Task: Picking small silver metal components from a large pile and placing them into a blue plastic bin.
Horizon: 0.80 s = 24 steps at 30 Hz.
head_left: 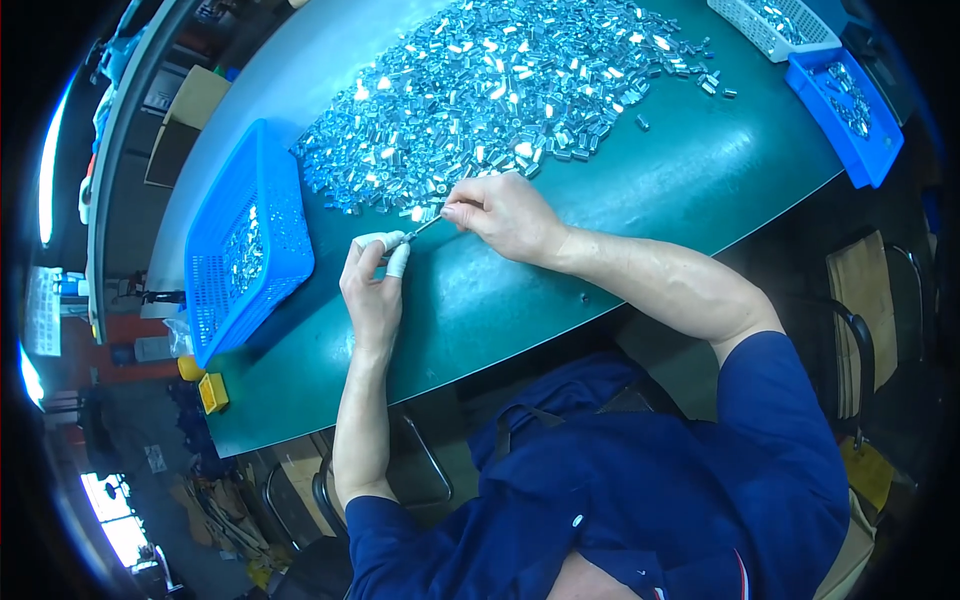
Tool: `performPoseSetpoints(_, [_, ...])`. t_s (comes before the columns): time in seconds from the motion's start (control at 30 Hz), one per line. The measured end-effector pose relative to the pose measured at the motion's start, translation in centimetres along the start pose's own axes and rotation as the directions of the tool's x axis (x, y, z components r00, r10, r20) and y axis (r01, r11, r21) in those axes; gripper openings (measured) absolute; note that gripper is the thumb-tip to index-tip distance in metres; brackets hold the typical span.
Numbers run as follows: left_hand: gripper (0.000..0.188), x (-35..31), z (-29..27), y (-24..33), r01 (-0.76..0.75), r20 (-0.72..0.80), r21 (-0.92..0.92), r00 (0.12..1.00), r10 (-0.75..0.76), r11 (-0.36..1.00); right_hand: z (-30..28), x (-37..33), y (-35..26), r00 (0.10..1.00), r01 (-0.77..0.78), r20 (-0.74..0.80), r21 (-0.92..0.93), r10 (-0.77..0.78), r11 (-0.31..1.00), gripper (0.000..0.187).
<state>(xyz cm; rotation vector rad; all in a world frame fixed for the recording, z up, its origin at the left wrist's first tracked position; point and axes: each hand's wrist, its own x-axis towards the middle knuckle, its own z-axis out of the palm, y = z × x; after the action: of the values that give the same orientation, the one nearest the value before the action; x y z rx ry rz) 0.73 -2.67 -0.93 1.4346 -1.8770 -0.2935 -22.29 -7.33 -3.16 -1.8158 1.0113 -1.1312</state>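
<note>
Above the green tabletop (pixel 450 330), my left hand (pixel 372 295) pinches a small metal piece (pixel 409 237) between fingertips wrapped in white coverings. A thin metal rod (pixel 428 224) is closed in the fingers of my right hand (pixel 512 218). The rod slants down to the left, its tip at the small piece; whether it sits inside the piece is too small to tell. Just beyond both hands spreads a big heap of short shiny metal cylinders (pixel 480 100).
To the left stands a blue perforated basket (pixel 288 220) with metal pieces in it. At the far right are a white basket (pixel 745 28) and a blue tray (pixel 870 165), both holding parts. A small yellow box (pixel 212 393) sits near the left table corner. Chairs (pixel 860 330) stand beside me.
</note>
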Motion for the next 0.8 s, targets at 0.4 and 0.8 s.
performPoseSetpoints(0.4, [0.018, -0.2, 0.5, 1.6, 0.013, 0.074, -0.18, 0.997, 0.0, 0.984, -0.2, -0.2, -0.4, 0.995, -0.084, 0.066, 0.166, 0.074, 0.983, 0.026])
performPoseSetpoints(0.8, [0.015, -0.1, 1.3, 3.1, -0.114, 0.073, -0.148, 0.989, 0.126, 0.982, -0.2, -0.9, -1.2, 0.969, -0.155, 0.222, 0.2, 0.11, 0.967, 0.051])
